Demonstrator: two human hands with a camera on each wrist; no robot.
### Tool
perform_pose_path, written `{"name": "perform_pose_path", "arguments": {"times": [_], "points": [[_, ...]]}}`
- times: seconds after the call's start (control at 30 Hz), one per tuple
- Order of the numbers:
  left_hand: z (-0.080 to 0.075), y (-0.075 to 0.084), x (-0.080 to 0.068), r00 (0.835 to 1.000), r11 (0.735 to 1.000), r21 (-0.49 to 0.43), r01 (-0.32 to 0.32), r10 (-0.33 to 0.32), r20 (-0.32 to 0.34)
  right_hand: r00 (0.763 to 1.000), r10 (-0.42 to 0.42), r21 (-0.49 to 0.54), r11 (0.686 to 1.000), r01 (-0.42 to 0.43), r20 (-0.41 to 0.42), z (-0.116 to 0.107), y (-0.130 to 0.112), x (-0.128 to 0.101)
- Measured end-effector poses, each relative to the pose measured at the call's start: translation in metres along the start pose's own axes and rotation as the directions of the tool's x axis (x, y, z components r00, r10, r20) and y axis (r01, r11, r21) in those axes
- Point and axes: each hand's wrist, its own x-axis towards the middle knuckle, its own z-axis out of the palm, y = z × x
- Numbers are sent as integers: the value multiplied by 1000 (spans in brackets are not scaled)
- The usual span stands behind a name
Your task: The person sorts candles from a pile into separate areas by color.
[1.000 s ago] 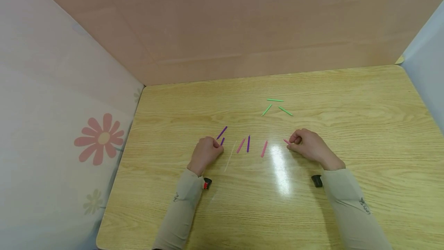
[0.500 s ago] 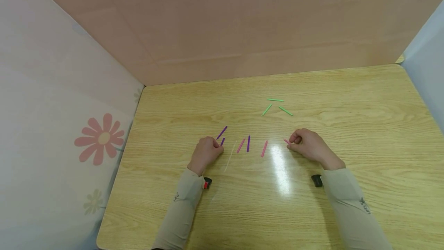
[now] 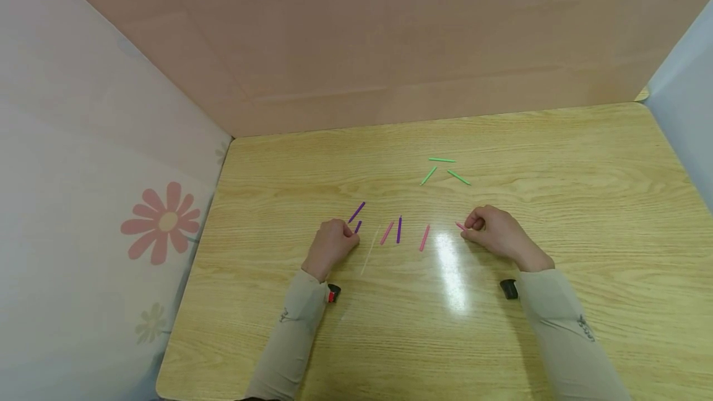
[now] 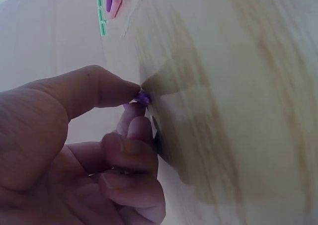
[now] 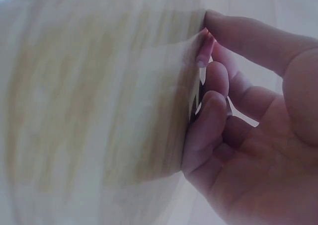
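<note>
L fingers (image 3: 337,232) pinching purple stick (image 3: 358,226), R fingers (image 3: 490,218) pinching pink stick (image 5: 204,53), poss. sleeve txt (image 3: 585,328)

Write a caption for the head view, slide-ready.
Left hand pinches a purple stick, right hand a pink stick; three green sticks lie farther back on the wood-grain table.

The head camera looks forward and down from the person's side, far enough back to take in much of the worktop (image 3: 278,190), both sleeves (image 3: 565,327) and the backdrop (image 3: 423,36). The 2 wrist cameras sit low and close, turned sideways (the worktop stands up like a wall in each). The left wrist view faces the left hand (image 3: 331,243) and its fingers (image 4: 131,155); it shares with the head view a purple stick (image 4: 143,97) and green sticks (image 3: 442,160). The right wrist view, similarly near, shares the right hand (image 3: 498,234) and pink stick (image 5: 204,51).
</note>
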Motion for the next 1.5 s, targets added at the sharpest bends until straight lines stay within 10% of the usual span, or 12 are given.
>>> {"name": "perform_pose_path", "arguments": {"times": [0.6,1.13,1.5], "points": [[-4,1,-4,999,1000,-24,19,-20,-33,1000,-6,4,1000,6,10,0,1,1],[5,23,-11,985,984,-127,-122,104,-136,1000,4,9,1000,-4,7,0,0,1],[21,38,-14,985,975,-144,-167,159,-65,1000,1,7,1000,-1,6,0,1,1]]}}
